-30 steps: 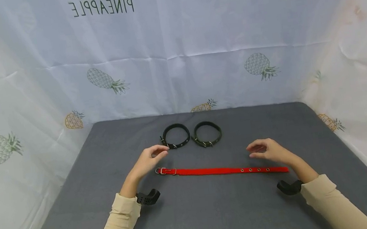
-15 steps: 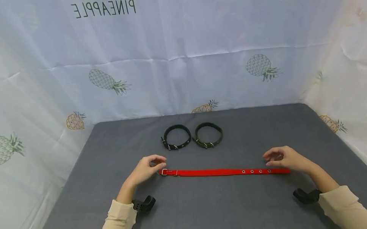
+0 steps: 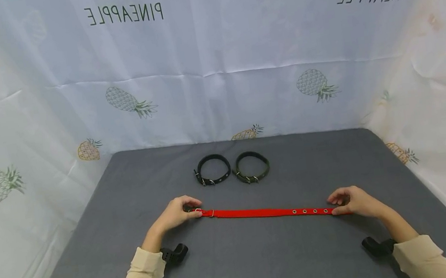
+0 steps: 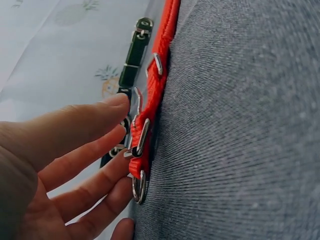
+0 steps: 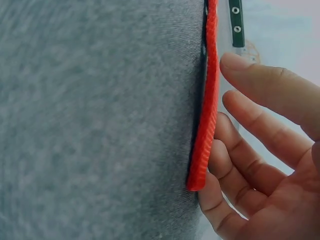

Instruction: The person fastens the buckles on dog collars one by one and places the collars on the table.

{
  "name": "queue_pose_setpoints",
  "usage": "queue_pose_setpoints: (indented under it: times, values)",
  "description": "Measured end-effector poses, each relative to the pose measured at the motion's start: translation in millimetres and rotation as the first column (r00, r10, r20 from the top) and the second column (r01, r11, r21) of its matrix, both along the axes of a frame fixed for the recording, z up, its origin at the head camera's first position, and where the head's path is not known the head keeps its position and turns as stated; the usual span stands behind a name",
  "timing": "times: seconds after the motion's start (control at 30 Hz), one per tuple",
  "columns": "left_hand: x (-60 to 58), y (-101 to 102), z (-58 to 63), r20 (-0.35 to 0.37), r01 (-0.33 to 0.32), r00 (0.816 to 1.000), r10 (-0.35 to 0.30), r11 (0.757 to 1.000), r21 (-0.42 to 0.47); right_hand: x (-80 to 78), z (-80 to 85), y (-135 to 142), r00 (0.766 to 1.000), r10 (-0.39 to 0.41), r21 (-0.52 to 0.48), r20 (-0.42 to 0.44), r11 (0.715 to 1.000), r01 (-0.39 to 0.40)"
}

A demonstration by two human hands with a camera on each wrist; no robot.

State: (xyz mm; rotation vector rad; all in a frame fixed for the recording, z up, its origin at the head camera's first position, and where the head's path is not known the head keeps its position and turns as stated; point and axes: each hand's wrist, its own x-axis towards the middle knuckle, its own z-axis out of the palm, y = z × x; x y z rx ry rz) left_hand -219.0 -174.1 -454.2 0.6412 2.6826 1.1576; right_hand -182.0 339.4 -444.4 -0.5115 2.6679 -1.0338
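Note:
A red collar (image 3: 249, 213) lies stretched out flat across the grey table, its metal buckle at the left and a row of eyelets towards the right. My left hand (image 3: 176, 213) is at the buckle end; in the left wrist view its fingertips (image 4: 120, 160) reach the strap beside the buckle (image 4: 143, 137), with the thumb raised apart from it. At the plain end, my right hand (image 3: 356, 201) hovers with loosely bent fingers. The right wrist view has those fingers (image 5: 222, 155) against or just behind the strap tip (image 5: 197, 180), the thumb apart. Neither hand visibly pinches it.
Farther back, a black collar (image 3: 228, 171) and a dark green collar (image 3: 267, 165) stand buckled into rings, side by side. A white curtain (image 3: 210, 103) with pineapple prints hangs behind and along both sides of the table (image 3: 255, 265).
Both hands have come down to the red collar's ends. The left moved slightly left and nearer; the right moved outward to the right and nearer. The collars have stayed in place.

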Motion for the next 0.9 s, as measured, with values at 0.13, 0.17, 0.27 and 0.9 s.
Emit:
queue_pose_setpoints:
  times: [0.13, 0.17, 0.27, 0.9]
  values:
    - [-1.5, 1.4, -0.7, -0.043, 0.012, 0.999, -0.013, 0.999, -0.031, 0.2, -2.4, 2.5, 1.0, 0.012, 0.008, -0.01, 1.0, -0.012]
    - [-1.6, 1.8, -0.6, -0.052, 0.013, 0.999, -0.015, 0.999, -0.038, 0.0, -2.7, 2.8, 1.0, 0.014, 0.006, -0.01, 1.0, -0.014]
    - [-1.5, 3.1, 0.3, -0.074, 0.019, 0.997, -0.023, 0.998, -0.059, -0.7, -4.1, 3.7, 1.0, 0.023, 0.003, -0.016, 1.0, -0.023]
    - [-3.0, 6.2, 0.1, -0.096, 0.051, 0.994, -0.061, 0.993, -0.105, -2.9, -7.0, 4.7, 0.991, 0.077, -0.011, -0.107, 0.997, -0.079]
